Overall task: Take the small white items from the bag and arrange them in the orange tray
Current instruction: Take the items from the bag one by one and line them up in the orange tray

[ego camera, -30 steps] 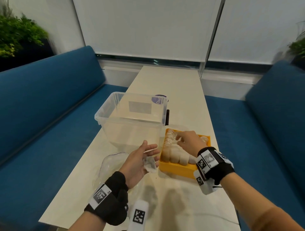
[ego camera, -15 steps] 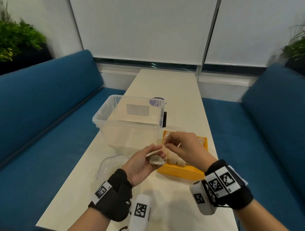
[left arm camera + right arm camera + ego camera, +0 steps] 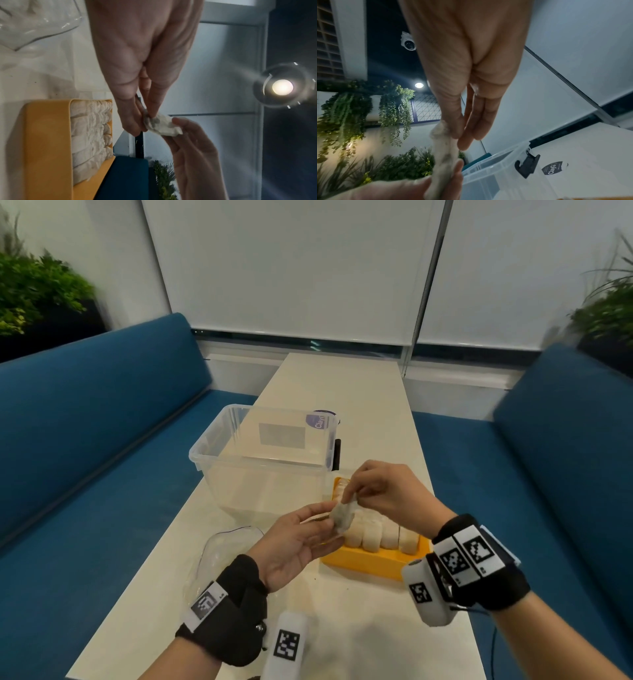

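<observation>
A small white item with dark specks hangs in the air between both hands, just above the left end of the orange tray. My left hand, palm up, pinches its lower end between thumb and fingers. My right hand pinches its upper end from above. Rows of white items stand packed in the tray. The clear bag lies flat on the table beside my left wrist.
A clear plastic bin with a black latch stands on the long pale table just behind the tray. Blue benches run along both sides. The table edge is close to my wrists.
My right hand left the tray and came over to the item in my left hand. Both hands rose a little, and the right now pinches the item's top.
</observation>
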Motion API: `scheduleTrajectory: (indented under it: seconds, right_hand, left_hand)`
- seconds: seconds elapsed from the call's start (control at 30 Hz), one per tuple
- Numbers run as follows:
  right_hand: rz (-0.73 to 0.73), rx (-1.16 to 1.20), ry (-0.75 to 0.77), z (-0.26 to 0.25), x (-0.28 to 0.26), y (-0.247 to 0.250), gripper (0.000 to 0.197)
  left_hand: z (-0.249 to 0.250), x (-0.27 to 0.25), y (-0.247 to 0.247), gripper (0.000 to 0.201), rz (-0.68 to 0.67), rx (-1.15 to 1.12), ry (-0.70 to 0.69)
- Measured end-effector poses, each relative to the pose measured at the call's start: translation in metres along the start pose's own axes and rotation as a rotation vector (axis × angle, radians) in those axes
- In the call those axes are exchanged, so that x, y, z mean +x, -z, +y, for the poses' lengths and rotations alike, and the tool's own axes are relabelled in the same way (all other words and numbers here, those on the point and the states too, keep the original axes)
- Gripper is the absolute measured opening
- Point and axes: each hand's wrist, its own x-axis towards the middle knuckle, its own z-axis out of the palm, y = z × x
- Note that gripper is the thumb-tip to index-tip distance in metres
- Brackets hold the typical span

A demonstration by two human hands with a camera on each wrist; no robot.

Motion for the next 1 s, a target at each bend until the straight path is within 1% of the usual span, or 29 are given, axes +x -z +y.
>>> scheduleTrajectory:
  seconds: [0.07,0.17,0.27,0.37,0.43,0.53,0.6,0.67,0.73,0.8,0.87,1.0]
  right_hand:
    - [0.006,0.008,0.005,0.001,0.003,0.006,0.022]
    - [0.034,0.03,-0.037,0.0,0.006,0.012,0.014]
    - [0.021,-0.053,-0.058,-0.005,0.005,0.014,0.02]
    - [0.042,-0.134,-0.035,-0.008,0.003,0.015,0.013]
    - [0.074,-0.158,-0.025,-0.009,0.003,0.016,0.011]
    - [0.086,-0.181,-0.017,-0.011,0.004,0.02,0.01]
    - [0.029,-0.217,-0.053,-0.014,0.005,0.022,0.01]
    - [-0.035,-0.202,-0.103,-0.015,0.006,0.024,0.008]
    - [-0.052,-0.207,-0.127,-0.012,0.007,0.027,0.007]
    - [-0.059,-0.24,-0.157,-0.004,0.009,0.03,0.011]
    - [-0.068,-0.283,-0.198,0.008,0.011,0.032,0.016]
    - [-0.097,-0.399,-0.284,0.045,0.01,0.024,0.014]
  left_hand:
    - [-0.002,0.0,-0.003,0.032,0.015,0.057,-0.053]
    - [-0.004,0.003,-0.007,0.026,0.101,0.114,-0.17]
    - [-0.004,0.005,-0.01,0.025,0.188,0.184,-0.271]
    - [-0.006,0.006,-0.014,0.023,0.223,0.233,-0.351]
    - [-0.007,0.006,-0.016,0.023,0.221,0.241,-0.373]
    - [-0.007,0.01,-0.018,0.022,0.219,0.24,-0.367]
    - [-0.007,0.013,-0.019,0.022,0.207,0.228,-0.342]
    - [-0.008,0.015,-0.021,0.023,0.181,0.21,-0.295]
    - [-0.009,0.017,-0.022,0.027,0.174,0.231,-0.246]
    - [-0.011,0.017,-0.021,0.029,0.199,0.31,-0.219]
    - [-0.013,0.017,-0.017,0.027,0.234,0.366,-0.201]
    - [-0.016,0.014,-0.007,0.017,0.303,0.364,-0.178]
